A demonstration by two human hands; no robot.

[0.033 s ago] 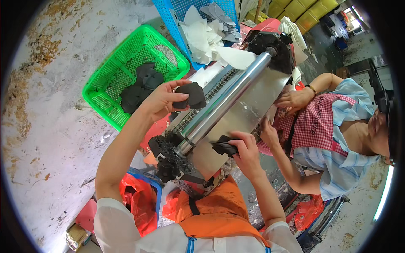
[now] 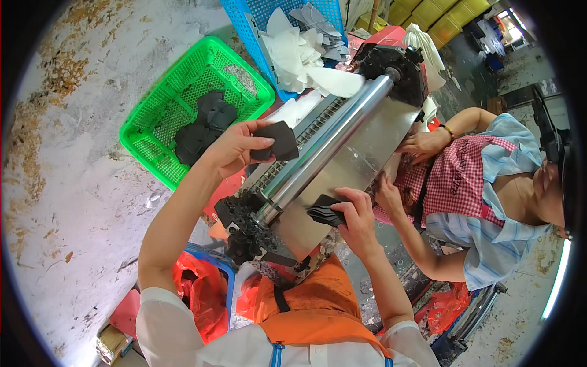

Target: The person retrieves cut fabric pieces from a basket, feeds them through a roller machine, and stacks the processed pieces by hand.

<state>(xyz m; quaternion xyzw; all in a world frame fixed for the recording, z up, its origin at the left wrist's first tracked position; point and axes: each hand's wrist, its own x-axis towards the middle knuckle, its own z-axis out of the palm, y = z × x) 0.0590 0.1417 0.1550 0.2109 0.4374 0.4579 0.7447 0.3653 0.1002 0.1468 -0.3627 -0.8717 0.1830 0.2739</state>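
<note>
My left hand point(image 2: 241, 145) pinches dark flat pieces point(image 2: 280, 139) with trimmed corners, thumb on top, beyond the left end of a machine's shiny metal roller point(image 2: 327, 150). Held in my right hand point(image 2: 356, 217) is a small stack of similar dark pieces point(image 2: 326, 211), its edges slightly fanned, just over the machine's flat metal plate point(image 2: 361, 153). The material of the pieces cannot be made out. Behind my left hand, more dark pieces point(image 2: 205, 125) lie in a green plastic basket point(image 2: 137, 131).
A blue basket point(image 2: 241, 37) with white and grey cut pieces stands at the back. Dark knobs and brackets point(image 2: 241, 244) sit at the roller's near end. On the right, a co-worker in a checked apron point(image 2: 455, 177) has both hands by the plate. A red bag point(image 2: 205, 293) lies lower left.
The stack in my right hand has fanned out a little, showing several edges. The pieces in my left hand lie more evenly together. A white piece at the back has shifted slightly left.
</note>
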